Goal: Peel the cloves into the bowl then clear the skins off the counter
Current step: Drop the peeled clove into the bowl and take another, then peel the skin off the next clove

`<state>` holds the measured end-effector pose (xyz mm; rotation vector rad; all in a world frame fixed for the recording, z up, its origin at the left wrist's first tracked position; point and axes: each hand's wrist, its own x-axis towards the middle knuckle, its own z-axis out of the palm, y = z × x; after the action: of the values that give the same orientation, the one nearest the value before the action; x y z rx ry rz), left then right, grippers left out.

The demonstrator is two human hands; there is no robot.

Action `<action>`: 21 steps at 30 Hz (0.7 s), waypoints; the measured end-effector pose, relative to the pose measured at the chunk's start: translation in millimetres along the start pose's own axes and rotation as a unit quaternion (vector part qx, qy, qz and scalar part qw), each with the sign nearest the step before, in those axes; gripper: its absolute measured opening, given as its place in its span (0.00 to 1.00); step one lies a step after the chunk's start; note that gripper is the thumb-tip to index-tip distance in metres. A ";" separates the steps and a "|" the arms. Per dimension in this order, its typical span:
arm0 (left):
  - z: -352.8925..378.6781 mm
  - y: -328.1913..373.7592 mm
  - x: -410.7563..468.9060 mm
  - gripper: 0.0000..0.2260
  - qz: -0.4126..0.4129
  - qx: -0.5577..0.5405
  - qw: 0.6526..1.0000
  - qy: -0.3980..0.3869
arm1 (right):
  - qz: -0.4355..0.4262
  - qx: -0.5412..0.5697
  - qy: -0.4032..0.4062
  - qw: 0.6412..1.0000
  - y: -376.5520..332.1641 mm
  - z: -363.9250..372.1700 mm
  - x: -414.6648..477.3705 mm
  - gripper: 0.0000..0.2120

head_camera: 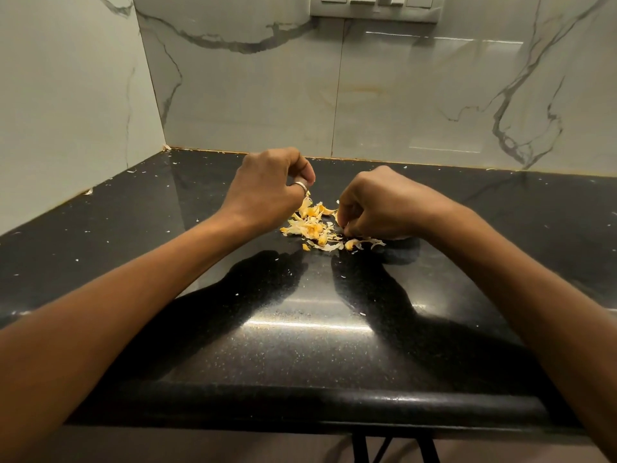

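Observation:
A loose pile of pale yellow garlic skins (315, 227) lies on the black speckled counter (300, 329), between my two hands. My left hand (267, 188), a ring on one finger, hovers at the pile's upper left with curled fingers pinching a thin skin that hangs from the fingertips. My right hand (377, 205) rests on the pile's right edge, fingers curled down and pinching skins against the counter. No bowl and no cloves are in view.
Small skin flakes are scattered over the counter, some along the left wall (88, 192). Marble-patterned walls close the back and left. A switch panel (374, 6) sits high on the back wall. The counter's rounded front edge (300, 406) is near me.

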<state>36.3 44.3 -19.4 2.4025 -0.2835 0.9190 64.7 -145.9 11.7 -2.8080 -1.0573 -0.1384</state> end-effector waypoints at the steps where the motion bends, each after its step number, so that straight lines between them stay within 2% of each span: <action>1: 0.2 -0.1 -0.1 0.07 0.002 -0.005 1.000 -0.003 | -0.002 0.004 0.001 1.000 0.5 -0.3 0.4 0.05; 4: -0.7 1.5 -0.3 0.05 0.005 -0.009 1.000 -0.009 | 0.003 0.045 0.015 0.999 2.8 -4.8 -0.1 0.06; 7: -3.1 4.2 -0.5 0.03 0.006 -0.014 1.000 -0.001 | 0.014 0.133 0.026 0.991 4.3 -11.5 -2.7 0.05; 14: -4.2 7.1 -1.4 0.04 0.016 -0.033 0.999 -0.008 | 0.054 0.326 0.015 0.944 1.0 -13.2 -4.4 0.05; 21: -4.0 11.1 -2.5 0.06 0.013 -0.062 0.998 -0.021 | 0.047 0.372 0.016 0.927 3.5 -12.3 -1.7 0.06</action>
<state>28.0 37.3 -14.0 2.3117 -0.3766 0.8372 65.3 -151.5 23.3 -2.1445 -0.7462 0.1918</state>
